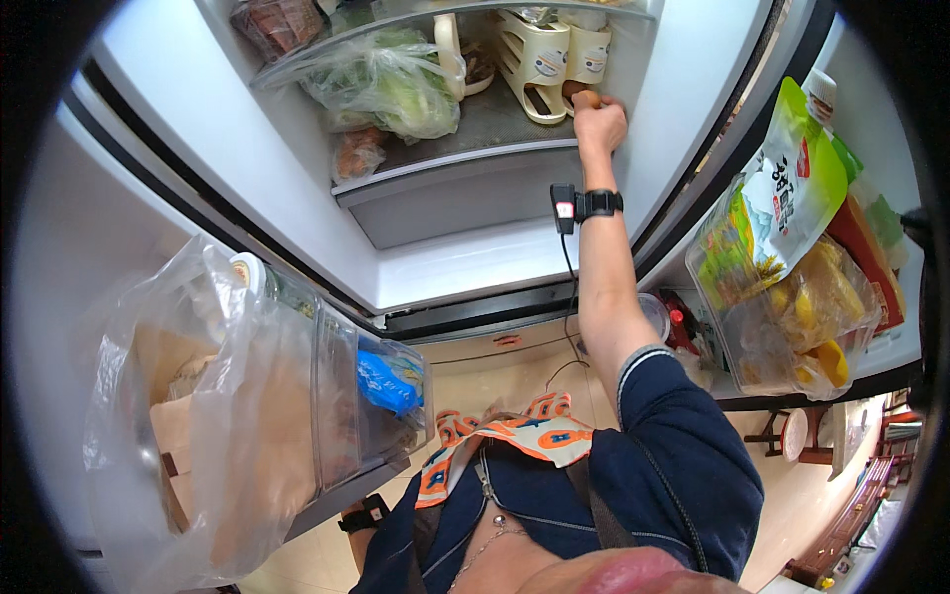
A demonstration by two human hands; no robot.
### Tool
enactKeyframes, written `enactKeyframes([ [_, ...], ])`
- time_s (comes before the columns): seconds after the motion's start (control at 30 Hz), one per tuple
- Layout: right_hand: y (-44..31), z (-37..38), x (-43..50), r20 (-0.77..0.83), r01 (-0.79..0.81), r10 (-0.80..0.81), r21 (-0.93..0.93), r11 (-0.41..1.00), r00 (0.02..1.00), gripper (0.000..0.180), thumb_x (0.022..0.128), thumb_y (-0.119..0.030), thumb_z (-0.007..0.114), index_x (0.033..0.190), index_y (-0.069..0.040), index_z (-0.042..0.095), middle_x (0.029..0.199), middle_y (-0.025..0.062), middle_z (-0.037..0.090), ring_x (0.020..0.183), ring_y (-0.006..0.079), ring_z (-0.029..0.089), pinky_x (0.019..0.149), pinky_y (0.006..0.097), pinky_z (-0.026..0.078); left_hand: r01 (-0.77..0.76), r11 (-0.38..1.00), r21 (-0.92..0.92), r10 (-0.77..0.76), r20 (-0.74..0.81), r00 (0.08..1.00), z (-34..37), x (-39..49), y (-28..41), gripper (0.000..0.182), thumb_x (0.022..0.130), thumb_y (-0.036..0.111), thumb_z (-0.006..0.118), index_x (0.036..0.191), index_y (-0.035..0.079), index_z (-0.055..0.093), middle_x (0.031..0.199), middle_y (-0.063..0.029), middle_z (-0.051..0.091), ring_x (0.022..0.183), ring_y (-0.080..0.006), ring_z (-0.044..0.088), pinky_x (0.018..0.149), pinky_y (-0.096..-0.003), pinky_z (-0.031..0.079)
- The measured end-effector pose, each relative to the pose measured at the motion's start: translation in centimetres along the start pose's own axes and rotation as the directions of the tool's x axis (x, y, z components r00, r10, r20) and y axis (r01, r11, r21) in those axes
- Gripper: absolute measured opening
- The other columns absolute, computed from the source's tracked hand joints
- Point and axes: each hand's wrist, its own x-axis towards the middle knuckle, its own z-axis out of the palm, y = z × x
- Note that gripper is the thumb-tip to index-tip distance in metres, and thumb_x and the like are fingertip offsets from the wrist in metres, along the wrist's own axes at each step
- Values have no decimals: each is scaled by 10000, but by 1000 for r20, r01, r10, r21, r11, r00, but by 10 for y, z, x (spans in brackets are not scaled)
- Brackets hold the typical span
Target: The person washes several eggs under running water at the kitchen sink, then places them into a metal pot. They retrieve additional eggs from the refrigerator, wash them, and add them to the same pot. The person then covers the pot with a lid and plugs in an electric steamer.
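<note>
My right hand [600, 122] reaches into the open refrigerator and grips a brown egg [587, 100] at the lower opening of the right-hand cream plastic egg dispenser [588, 56]. Beside it on the left stands another cream egg dispenser [540, 67] with cut-out sides. A leafy cabbage in a clear plastic bag [415, 96] lies farther left on the same shelf. Below the cabbage, at the shelf's left end, sits a small bag of orange-brown food [360, 154]. My left hand is out of view; only its wrist with a black strap shows low down, beneath the left door's bins.
The left door bin [334, 416] holds a large plastic bag [245, 445] and a blue packet [390, 382]. On the right door, a bin carries a green-and-white spouted pouch [794, 185] and bagged yellow food [824, 297]. A glass shelf [460, 11] spans above; a drawer [460, 200] lies below.
</note>
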Motion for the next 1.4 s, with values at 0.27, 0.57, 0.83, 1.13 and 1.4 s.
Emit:
enactKeyframes([
  [0.27, 25, -5, 0, 369, -366, 161, 595, 716, 915, 243, 761, -192, 599, 913, -13, 664, 794, 112, 664, 778, 255, 653, 593, 338, 536, 1, 1000, 30, -1, 0, 1000, 1, 4, 3, 191, 871, 370, 586, 943, 194, 573, 737, 6, 593, 561, -141, 547, 411, -275, 411],
  [0.57, 14, 11, 39, 371, 472, -316, -487, 735, 874, 374, 777, -334, 551, 1116, -214, 651, 1107, 89, 643, 1003, 304, 607, 845, 389, 490, 8, 1000, 27, -8, -13, 1000, -3, 4, 2, 196, 872, 378, 584, 943, 196, 575, 725, 10, 588, 551, -138, 539, 410, -273, 406],
  [0.83, -2, 14, 35, 249, 302, -180, -642, 705, 952, 303, 798, -363, 622, 962, -123, 710, 1016, 107, 684, 934, 275, 665, 736, 380, 543, 7, 1000, 30, -6, -29, 1000, -6, -1, 3, 201, 872, 385, 582, 943, 197, 576, 714, 14, 583, 543, -135, 533, 409, -271, 401],
  [1.13, -14, 5, 23, 201, 191, -83, -608, 771, 976, 363, 711, -420, 683, 893, -107, 724, 926, 133, 695, 876, 277, 678, 688, 357, 541, 9, 999, 33, -8, -50, 999, -15, 2, 3, 207, 872, 393, 580, 943, 198, 578, 701, 17, 577, 533, -132, 525, 408, -269, 396],
  [1.4, 8, -32, -60, 556, -502, 74, 676, 539, 828, 361, 810, -374, 641, 1037, -95, 610, 861, 101, 653, 648, 119, 593, 413, 200, 390, -1, 997, 71, 4, -35, 999, -18, 1, 6, 212, 872, 400, 577, 942, 199, 580, 690, 21, 572, 525, -129, 519, 407, -267, 392],
])
